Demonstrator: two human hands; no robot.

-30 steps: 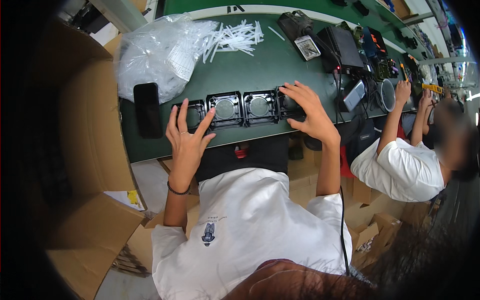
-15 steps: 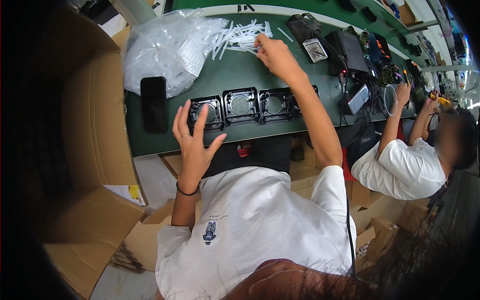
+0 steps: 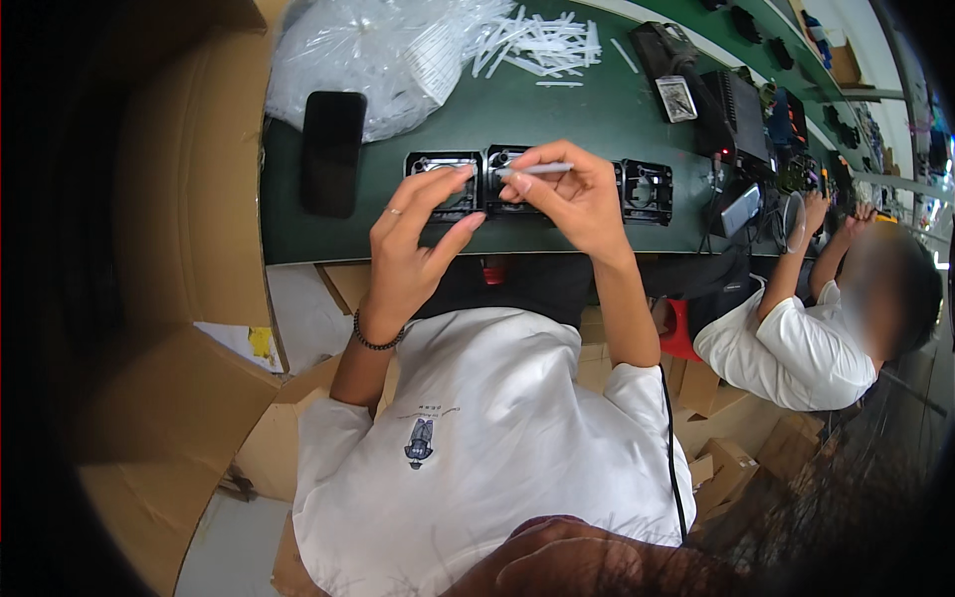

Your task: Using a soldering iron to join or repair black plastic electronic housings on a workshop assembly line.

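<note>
A row of square black plastic housings with round openings lies along the near part of the green bench. My right hand (image 3: 589,204) pinches a thin white plastic strip (image 3: 547,168) over the second housing (image 3: 505,154), hiding much of the housings to its right. The strip's left end is close to my left fingertips. My left hand (image 3: 416,227) is over the leftmost housing (image 3: 444,159), thumb and fingers apart; whether they press on it I cannot tell. The rightmost housing (image 3: 649,193) shows beyond my right hand. A loose pile of similar white strips (image 3: 545,46) lies farther back.
A clear plastic bag (image 3: 348,50) and a black phone (image 3: 332,154) lie at the left, beside a cardboard box (image 3: 194,199). A small metal tray (image 3: 676,99), a black box-shaped device (image 3: 734,111) and cables stand at the right. A co-worker (image 3: 796,338) sits farther right.
My right hand has come back from the strip pile to the housings with a white strip. The left hand stays by the leftmost housing. The camera view has shifted.
</note>
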